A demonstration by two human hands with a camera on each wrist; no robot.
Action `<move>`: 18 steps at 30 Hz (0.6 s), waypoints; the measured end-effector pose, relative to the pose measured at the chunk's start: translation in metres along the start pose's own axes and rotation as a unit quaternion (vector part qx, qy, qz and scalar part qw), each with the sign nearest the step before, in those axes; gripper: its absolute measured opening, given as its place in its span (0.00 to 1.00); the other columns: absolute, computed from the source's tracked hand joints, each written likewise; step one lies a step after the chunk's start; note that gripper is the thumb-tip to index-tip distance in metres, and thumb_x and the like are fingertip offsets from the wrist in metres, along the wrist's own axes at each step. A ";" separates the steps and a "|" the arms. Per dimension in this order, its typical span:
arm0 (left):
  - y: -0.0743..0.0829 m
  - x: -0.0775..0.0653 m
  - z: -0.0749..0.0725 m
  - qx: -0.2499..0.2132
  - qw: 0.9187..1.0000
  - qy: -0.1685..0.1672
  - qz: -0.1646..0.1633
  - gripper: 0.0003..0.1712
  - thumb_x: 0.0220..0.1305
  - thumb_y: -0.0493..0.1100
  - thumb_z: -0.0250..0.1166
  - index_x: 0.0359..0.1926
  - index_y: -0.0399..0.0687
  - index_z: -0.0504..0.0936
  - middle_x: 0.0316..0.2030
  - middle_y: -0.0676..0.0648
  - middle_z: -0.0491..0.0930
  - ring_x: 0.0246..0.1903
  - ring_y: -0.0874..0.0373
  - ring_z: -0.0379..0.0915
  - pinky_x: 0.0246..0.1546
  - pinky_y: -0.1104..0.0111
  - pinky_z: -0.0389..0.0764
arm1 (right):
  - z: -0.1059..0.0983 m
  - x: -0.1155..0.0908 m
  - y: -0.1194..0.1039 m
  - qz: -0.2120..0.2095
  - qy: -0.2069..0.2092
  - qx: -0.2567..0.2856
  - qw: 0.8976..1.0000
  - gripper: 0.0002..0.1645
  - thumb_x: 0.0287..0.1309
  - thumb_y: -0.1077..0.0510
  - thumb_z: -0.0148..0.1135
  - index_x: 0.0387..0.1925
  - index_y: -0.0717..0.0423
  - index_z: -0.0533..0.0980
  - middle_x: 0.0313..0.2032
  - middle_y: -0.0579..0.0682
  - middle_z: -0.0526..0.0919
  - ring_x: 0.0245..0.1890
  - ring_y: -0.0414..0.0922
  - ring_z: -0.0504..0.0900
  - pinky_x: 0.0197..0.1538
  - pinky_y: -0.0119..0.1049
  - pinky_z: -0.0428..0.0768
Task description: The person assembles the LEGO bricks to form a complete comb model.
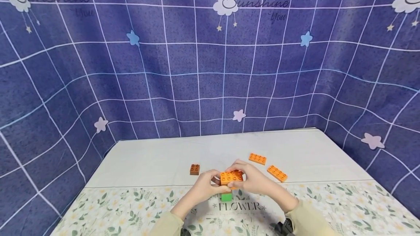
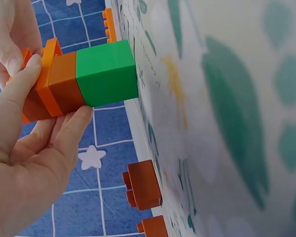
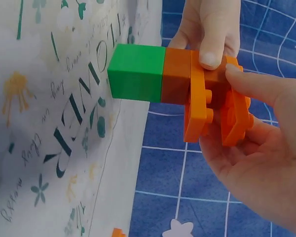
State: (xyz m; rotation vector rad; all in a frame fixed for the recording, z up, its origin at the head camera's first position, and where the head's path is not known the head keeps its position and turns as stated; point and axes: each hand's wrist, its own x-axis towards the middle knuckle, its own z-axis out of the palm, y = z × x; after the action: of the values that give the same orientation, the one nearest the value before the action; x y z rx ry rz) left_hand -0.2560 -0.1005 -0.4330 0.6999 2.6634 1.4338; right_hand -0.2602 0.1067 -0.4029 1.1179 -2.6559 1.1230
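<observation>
A small tower of toy building bricks stands upright between the two hands. At its foot is a green block (image 3: 136, 72) on the cloth, with a brown brick (image 3: 176, 75) above it. Over that come a thin orange brick (image 3: 195, 121), another brown brick, and a top orange brick (image 1: 231, 178) that sticks out to the right. My left hand (image 1: 206, 185) grips the tower's side, its thumb on the upper layers and its fingers around the brown bricks. From the other side my right hand (image 1: 254, 179) pinches the top orange brick between thumb and fingers.
Two thin orange bricks, one farther back (image 1: 257, 158) and one nearer (image 1: 277, 173), lie to the right. A loose brown brick (image 1: 195, 169) sits left of the hands; the left wrist view shows a second brown brick there. Behind the table (image 1: 157, 159) hangs a blue curtain (image 1: 210, 83).
</observation>
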 end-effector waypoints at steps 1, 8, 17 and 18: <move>0.000 0.000 0.000 0.000 1.000 0.000 0.001 0.20 0.51 0.51 0.72 0.39 0.43 0.80 0.37 0.48 0.79 0.35 0.61 0.75 0.33 0.77 0.79 | 0.001 -0.001 0.000 0.001 0.002 0.006 1.000 0.18 0.53 0.56 0.67 0.47 0.50 0.78 0.41 0.40 0.78 0.41 0.38 0.75 0.46 0.32 0.77; -0.003 -0.001 0.000 -0.001 1.000 -0.008 0.000 0.19 0.51 0.52 0.72 0.38 0.45 0.81 0.33 0.51 0.81 0.32 0.64 0.75 0.31 0.75 0.79 | 0.005 -0.003 0.004 0.006 0.006 0.048 0.999 0.18 0.54 0.53 0.66 0.48 0.50 0.77 0.41 0.42 0.80 0.38 0.36 0.76 0.43 0.31 0.78; -0.003 0.001 0.000 0.001 1.000 -0.008 -0.001 0.18 0.50 0.51 0.73 0.36 0.45 0.80 0.31 0.52 0.80 0.31 0.65 0.74 0.31 0.75 0.78 | 0.014 -0.003 0.009 0.036 0.032 0.090 0.995 0.22 0.54 0.46 0.66 0.48 0.52 0.77 0.41 0.47 0.81 0.35 0.36 0.76 0.35 0.31 0.79; -0.003 0.001 0.000 0.000 1.000 -0.008 -0.004 0.18 0.50 0.51 0.73 0.36 0.45 0.80 0.31 0.52 0.80 0.31 0.65 0.74 0.31 0.75 0.78 | 0.015 -0.003 0.010 0.042 0.034 0.097 0.994 0.22 0.54 0.46 0.66 0.48 0.52 0.77 0.41 0.48 0.81 0.35 0.37 0.76 0.33 0.31 0.79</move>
State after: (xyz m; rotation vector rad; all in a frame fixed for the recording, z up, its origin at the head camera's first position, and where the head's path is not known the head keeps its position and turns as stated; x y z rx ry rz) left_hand -0.2584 -0.1015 -0.4348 0.6984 2.6502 1.4205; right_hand -0.2609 0.1034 -0.4207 0.9826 -2.6100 1.4349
